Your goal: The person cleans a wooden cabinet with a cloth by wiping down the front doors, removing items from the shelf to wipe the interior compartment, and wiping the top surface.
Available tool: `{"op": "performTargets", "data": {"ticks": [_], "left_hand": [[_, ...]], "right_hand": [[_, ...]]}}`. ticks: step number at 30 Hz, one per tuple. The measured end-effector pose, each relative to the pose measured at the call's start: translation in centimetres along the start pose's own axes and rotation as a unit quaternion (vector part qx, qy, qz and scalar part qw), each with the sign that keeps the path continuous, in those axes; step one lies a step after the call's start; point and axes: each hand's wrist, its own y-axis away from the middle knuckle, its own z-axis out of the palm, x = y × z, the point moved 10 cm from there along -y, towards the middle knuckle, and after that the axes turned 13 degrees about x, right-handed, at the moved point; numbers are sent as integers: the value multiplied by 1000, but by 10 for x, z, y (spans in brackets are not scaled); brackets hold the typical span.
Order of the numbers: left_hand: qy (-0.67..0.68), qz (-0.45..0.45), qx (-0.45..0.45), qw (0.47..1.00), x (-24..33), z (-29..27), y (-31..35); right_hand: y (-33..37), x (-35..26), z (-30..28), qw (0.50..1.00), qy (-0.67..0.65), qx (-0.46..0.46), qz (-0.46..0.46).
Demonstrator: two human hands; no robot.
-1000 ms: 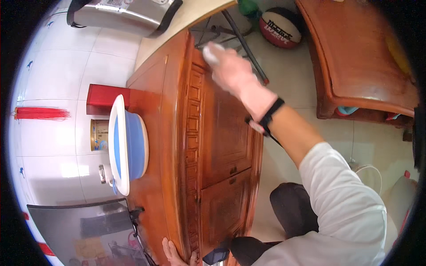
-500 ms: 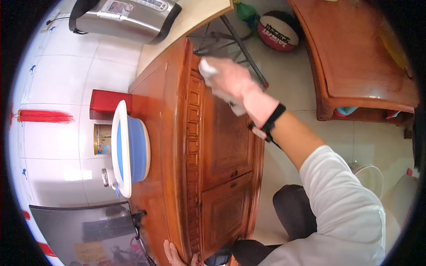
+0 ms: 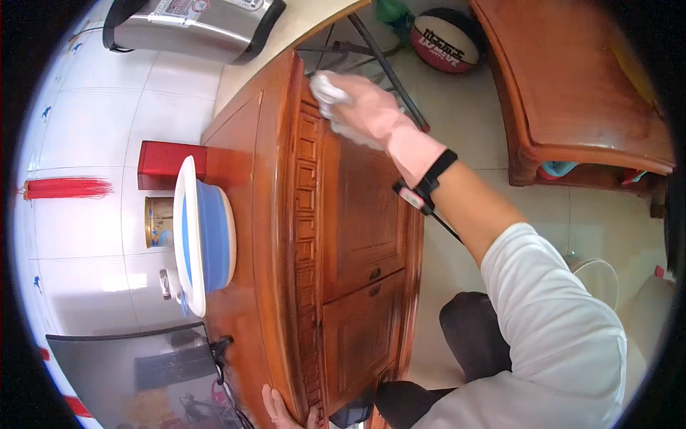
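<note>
My right hand (image 3: 361,111), in a pink rubber glove, is closed round a bunched white cloth (image 3: 330,91). It presses the cloth to the carved upper edge of a reddish-brown wooden cabinet (image 3: 243,322), near the cabinet's far corner. At the bottom of the view my left hand (image 3: 282,411) clasps the cabinet's near edge, fingers lying on the top and thumb over the carved side. Part of that hand is cut off by the frame. A black strap with a small device (image 3: 421,189) circles my right wrist.
On the cabinet top stand a blue-and-white basin (image 3: 214,236), a red box (image 3: 171,164), a tin (image 3: 158,222) and a dark screen (image 3: 143,372). A silver appliance (image 3: 193,32) sits on a pale table. Beyond lie a ball (image 3: 446,43) and another wooden table (image 3: 572,86).
My right hand and the cloth have shifted slightly left and up along the cabinet edge. The whole view has moved a little. My left hand keeps its place on the edge.
</note>
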Motion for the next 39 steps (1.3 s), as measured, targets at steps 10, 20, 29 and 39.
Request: {"op": "performTargets", "data": {"ticks": [10,20,29,39], "left_hand": [[-35,26,5,999,1,1,-1],[-43,56,9,998,-4,4,-2],[-36,62,34,997,4,1,-10],[-75,73,26,994,4,1,2]], "right_hand": [[0,2,9,993,105,-49,-35],[12,-1,13,996,65,-42,-31],[50,99,17,982,26,-97,158],[83,69,-11,993,36,110,27]]}}
